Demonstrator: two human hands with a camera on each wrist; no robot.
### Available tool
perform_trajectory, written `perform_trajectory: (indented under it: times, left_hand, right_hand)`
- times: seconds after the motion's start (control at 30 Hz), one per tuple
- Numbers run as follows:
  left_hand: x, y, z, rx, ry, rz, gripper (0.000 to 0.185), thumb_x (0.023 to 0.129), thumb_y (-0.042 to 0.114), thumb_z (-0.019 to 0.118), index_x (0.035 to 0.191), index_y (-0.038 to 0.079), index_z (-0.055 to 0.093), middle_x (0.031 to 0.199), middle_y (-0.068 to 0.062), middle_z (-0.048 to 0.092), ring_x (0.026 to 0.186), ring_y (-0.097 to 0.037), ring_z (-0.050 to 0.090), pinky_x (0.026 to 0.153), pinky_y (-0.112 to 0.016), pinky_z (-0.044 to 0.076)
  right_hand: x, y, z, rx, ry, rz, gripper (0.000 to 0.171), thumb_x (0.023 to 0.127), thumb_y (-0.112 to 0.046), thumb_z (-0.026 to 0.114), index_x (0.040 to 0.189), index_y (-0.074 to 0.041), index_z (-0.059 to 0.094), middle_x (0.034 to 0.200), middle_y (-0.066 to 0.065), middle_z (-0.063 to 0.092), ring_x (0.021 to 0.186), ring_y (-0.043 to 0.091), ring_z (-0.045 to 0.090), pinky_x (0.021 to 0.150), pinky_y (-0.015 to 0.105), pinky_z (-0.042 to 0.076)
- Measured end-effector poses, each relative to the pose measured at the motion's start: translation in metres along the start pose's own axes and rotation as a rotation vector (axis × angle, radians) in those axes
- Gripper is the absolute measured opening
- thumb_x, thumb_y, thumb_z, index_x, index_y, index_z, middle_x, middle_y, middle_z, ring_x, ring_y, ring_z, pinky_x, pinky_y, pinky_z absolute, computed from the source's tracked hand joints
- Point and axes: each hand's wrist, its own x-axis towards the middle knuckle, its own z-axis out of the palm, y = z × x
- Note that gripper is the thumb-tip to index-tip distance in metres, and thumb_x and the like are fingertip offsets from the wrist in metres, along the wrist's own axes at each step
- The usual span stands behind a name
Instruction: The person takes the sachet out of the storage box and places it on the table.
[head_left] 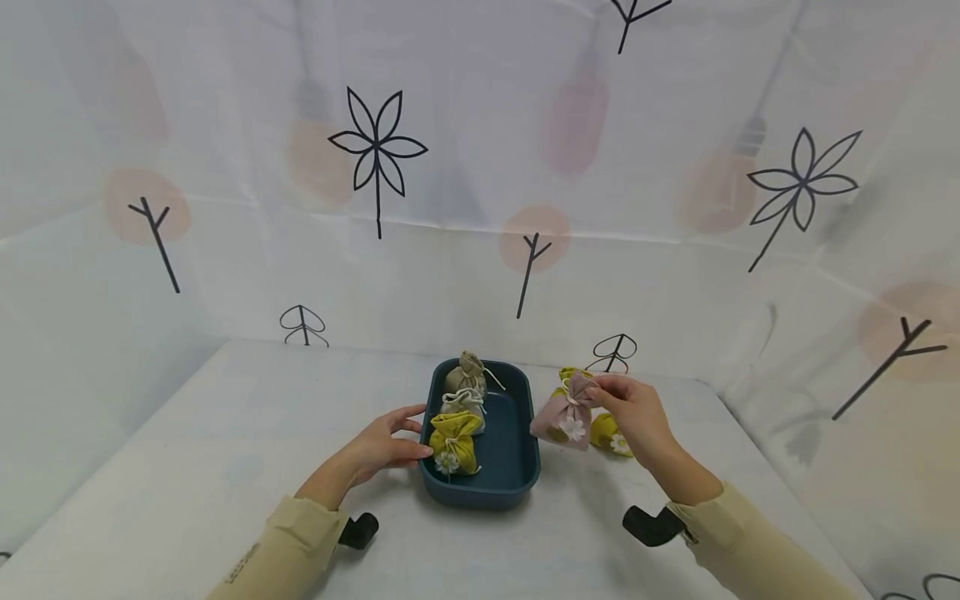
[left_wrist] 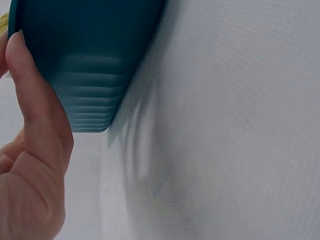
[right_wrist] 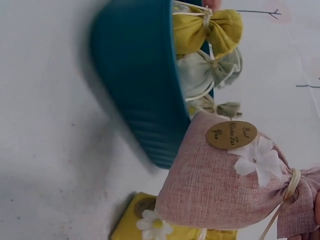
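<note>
My right hand (head_left: 633,408) pinches a pink drawstring pouch (right_wrist: 220,175) by its gathered top, beside the tray's right edge. The pouch bears a white cloth flower and a small oval tag. My left hand (head_left: 382,442) touches the left rim of a dark teal tray (head_left: 506,483), its fingers fairly straight along the outer wall. Down the tray's left side stand a yellow pouch (head_left: 453,446), a pale grey pouch (head_left: 467,404) and a tan pouch (head_left: 468,372).
On the white table (head_left: 300,400), right of the tray, lies another yellow pouch (head_left: 611,435) with a white flower. More yellow cloth (head_left: 567,373) shows behind the pink pouch. A patterned white curtain (head_left: 450,275) hangs behind the table. Black wrist mounts (head_left: 652,527) stick out from the sleeves.
</note>
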Motion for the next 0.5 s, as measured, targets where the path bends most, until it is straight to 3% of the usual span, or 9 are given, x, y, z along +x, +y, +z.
perform_trajectory:
  times: [0.1, 0.27, 0.5]
  left_hand:
    - [0.0, 0.0, 0.0, -0.002, -0.003, 0.001, 0.08, 0.076, 0.008, 0.078, 0.143, 0.012, 0.035, 0.12, -0.015, 0.046, 0.078, -0.019, 0.06, 0.07, -0.034, 0.054]
    - [0.0, 0.001, 0.001, -0.005, -0.01, 0.004, 0.081, 0.075, 0.008, 0.078, 0.143, 0.011, 0.035, 0.12, -0.015, 0.046, 0.078, -0.019, 0.06, 0.07, -0.033, 0.054]
    - [0.0, 0.001, 0.0, -0.007, -0.008, 0.0, 0.081, 0.075, 0.008, 0.078, 0.144, 0.012, 0.035, 0.12, -0.015, 0.046, 0.078, -0.019, 0.06, 0.069, -0.033, 0.054]
  right_hand:
    - [-0.003, 0.004, -0.003, -0.019, 0.015, 0.025, 0.037, 0.092, -0.023, 0.06, 0.113, 0.008, 0.06, 0.107, 0.014, 0.061, 0.095, 0.017, 0.054, 0.081, 0.024, 0.047]
    - [-0.007, 0.009, -0.008, -0.081, 0.018, 0.074, 0.036, 0.095, -0.02, 0.055, 0.119, 0.007, 0.056, 0.115, 0.015, 0.059, 0.1, 0.012, 0.053, 0.087, 0.027, 0.045]
    - [-0.008, 0.019, -0.011, -0.086, 0.03, 0.105, 0.034, 0.095, -0.018, 0.056, 0.118, 0.008, 0.057, 0.112, 0.013, 0.06, 0.1, 0.013, 0.052, 0.09, 0.031, 0.043]
